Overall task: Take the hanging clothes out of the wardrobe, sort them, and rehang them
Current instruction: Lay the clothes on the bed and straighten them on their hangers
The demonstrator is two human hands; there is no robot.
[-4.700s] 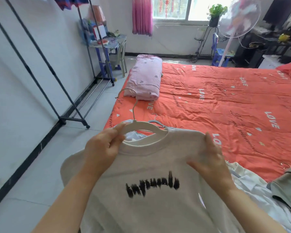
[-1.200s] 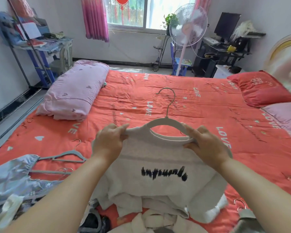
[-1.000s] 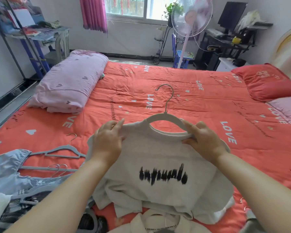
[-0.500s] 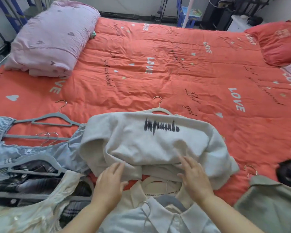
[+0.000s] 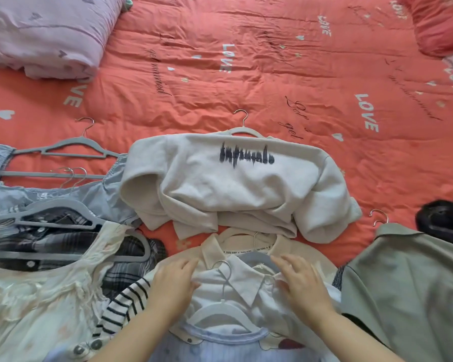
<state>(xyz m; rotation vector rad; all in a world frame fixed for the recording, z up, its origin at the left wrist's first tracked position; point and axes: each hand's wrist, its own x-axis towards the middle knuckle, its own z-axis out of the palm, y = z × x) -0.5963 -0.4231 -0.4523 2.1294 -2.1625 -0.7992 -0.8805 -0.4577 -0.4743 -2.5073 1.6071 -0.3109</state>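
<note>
A grey sweatshirt [image 5: 236,189] with black lettering lies folded on the red bed, still on its white hanger [image 5: 242,128], and neither hand touches it. Nearer to me lies a pile of shirts on hangers. My left hand [image 5: 174,286] rests with relaxed fingers on a white collared shirt [image 5: 236,286] at its left collar. My right hand [image 5: 302,286] lies flat on the same shirt's right collar. A cream collared top [image 5: 249,244] peeks out beneath it.
A red "LOVE" bedspread [image 5: 246,74] covers the bed. A blue top with a grey hanger [image 5: 63,150], a plaid shirt [image 5: 50,239] and a cream blouse [image 5: 37,296] lie at left. A grey-green jacket [image 5: 408,283] lies right. A folded pink quilt [image 5: 45,35] sits far left.
I laid the grey sweatshirt down on the bed and let go of it. Both hands drew back toward me onto the white collared shirt, and my view tilted down.
</note>
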